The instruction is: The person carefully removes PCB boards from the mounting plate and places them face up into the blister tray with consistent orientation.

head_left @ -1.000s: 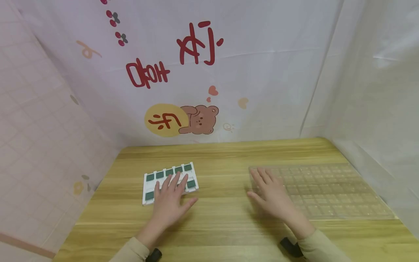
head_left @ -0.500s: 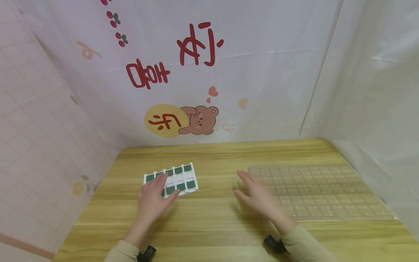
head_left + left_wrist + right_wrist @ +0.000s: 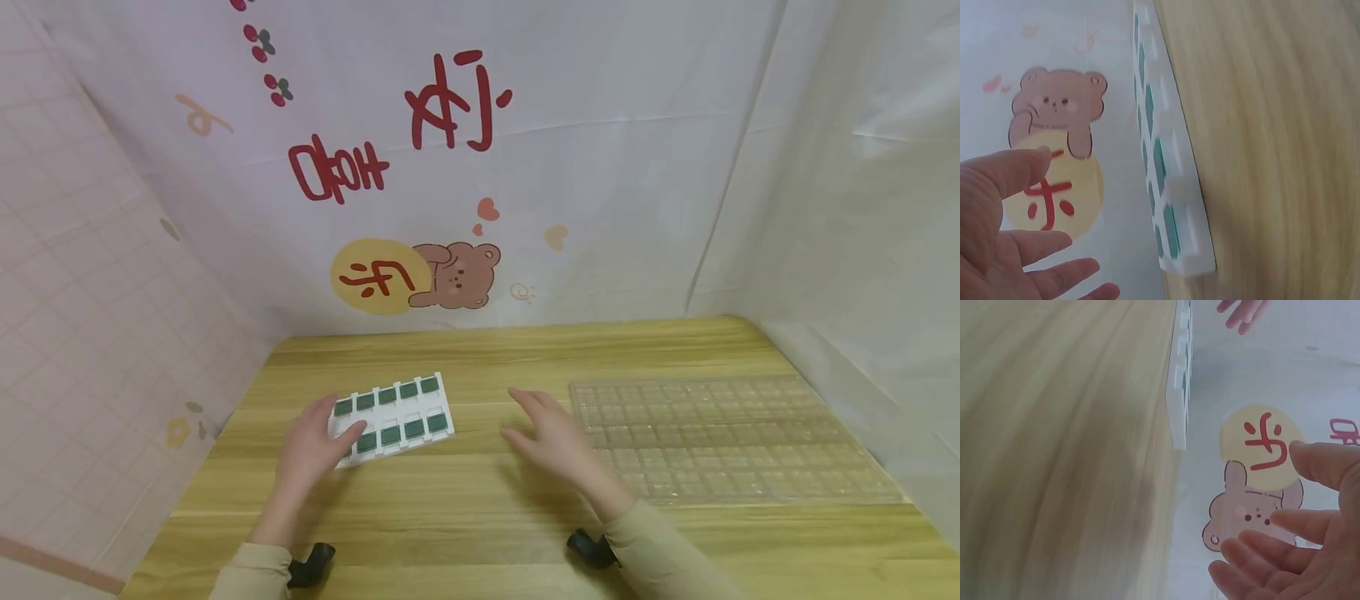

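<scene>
The left hand (image 3: 307, 443) and right hand (image 3: 553, 439) hover, fingers relaxed. The table (image 3: 465, 521) carries a clear compartmented tray (image 3: 705, 437) at right and, at left, a white tray (image 3: 411, 409) of green pieces (image 3: 391, 436), its long axis running left-right, right end farther.

A yellow-brown wood-grained counter (image 3: 450, 525) stands before a creased white cloth backdrop (image 3: 615, 167). The backdrop carries a printed brown cartoon bear (image 3: 461, 277) touching a round yellow disc (image 3: 381, 277), with coral hearts (image 3: 488, 210), thick red characters (image 3: 447, 104) and small red cherries (image 3: 271, 81) above. At left hangs pale cloth (image 3: 97, 275) with a faint pinkish grid.
</scene>
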`<action>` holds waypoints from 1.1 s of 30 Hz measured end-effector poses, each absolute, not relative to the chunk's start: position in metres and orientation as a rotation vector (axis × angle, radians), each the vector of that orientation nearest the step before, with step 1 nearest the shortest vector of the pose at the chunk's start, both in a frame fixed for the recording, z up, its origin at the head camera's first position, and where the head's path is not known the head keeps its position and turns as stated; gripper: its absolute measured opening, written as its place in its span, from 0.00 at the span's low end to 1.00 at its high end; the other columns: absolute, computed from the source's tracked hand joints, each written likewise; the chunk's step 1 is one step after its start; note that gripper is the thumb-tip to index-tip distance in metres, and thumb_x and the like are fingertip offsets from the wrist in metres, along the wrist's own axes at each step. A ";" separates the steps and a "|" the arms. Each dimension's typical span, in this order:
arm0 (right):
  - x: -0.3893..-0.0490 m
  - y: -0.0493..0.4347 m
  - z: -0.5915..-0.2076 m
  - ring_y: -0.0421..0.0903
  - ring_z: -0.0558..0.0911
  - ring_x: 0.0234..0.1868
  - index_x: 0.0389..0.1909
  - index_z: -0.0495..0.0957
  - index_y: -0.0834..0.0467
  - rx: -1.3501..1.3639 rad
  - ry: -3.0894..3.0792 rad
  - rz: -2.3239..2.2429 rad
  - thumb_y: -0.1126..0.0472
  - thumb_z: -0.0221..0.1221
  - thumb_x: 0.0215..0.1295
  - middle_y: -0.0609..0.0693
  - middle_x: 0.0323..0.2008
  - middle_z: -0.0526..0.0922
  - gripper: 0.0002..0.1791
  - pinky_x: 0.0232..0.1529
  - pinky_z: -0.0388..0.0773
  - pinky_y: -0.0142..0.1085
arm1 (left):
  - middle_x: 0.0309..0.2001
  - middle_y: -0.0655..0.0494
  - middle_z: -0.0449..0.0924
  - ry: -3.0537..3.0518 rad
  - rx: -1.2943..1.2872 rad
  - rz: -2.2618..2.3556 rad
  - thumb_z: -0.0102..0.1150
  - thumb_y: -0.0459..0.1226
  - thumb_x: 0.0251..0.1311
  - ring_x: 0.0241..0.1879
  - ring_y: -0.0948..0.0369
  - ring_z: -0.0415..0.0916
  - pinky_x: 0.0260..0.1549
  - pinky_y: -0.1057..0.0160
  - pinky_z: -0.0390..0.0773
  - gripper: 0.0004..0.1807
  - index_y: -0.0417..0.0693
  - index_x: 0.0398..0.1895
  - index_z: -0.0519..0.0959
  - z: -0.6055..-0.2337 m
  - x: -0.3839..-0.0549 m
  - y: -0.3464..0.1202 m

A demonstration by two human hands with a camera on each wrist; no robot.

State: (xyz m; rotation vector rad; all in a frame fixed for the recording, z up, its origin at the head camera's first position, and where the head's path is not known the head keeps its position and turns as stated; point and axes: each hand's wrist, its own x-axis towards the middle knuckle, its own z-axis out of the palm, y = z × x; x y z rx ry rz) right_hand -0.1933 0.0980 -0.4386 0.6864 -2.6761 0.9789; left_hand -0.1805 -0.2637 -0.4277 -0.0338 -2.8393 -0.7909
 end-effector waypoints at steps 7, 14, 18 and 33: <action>-0.197 0.086 -0.436 0.61 0.76 0.58 0.66 0.69 0.66 0.671 -2.689 1.031 0.57 0.66 0.64 0.64 0.57 0.76 0.33 0.59 0.71 0.53 | 0.66 0.25 0.62 -2.917 0.051 -0.840 0.61 0.47 0.66 0.65 0.32 0.58 0.63 0.38 0.59 0.39 0.25 0.68 0.62 -0.428 -0.187 -0.282; -0.204 0.077 -0.437 0.58 0.76 0.57 0.67 0.69 0.65 0.610 -2.735 1.082 0.55 0.64 0.66 0.62 0.59 0.76 0.33 0.57 0.72 0.52 | 0.63 0.23 0.64 -2.974 0.144 -0.947 0.59 0.44 0.66 0.62 0.31 0.63 0.60 0.38 0.63 0.38 0.21 0.66 0.62 -0.427 -0.194 -0.291; -0.208 0.072 -0.438 0.57 0.78 0.53 0.66 0.69 0.67 0.615 -2.732 1.118 0.57 0.65 0.65 0.63 0.57 0.76 0.32 0.53 0.75 0.51 | 0.63 0.24 0.64 -2.985 0.198 -0.999 0.59 0.43 0.66 0.62 0.31 0.63 0.60 0.38 0.63 0.37 0.22 0.67 0.61 -0.429 -0.196 -0.294; -0.224 0.052 -0.443 0.60 0.80 0.52 0.65 0.69 0.68 0.589 -2.775 1.227 0.58 0.63 0.67 0.65 0.54 0.78 0.30 0.52 0.76 0.50 | 0.57 0.24 0.70 -3.019 0.289 -1.040 0.59 0.37 0.63 0.57 0.33 0.68 0.56 0.40 0.68 0.33 0.19 0.62 0.65 -0.436 -0.205 -0.299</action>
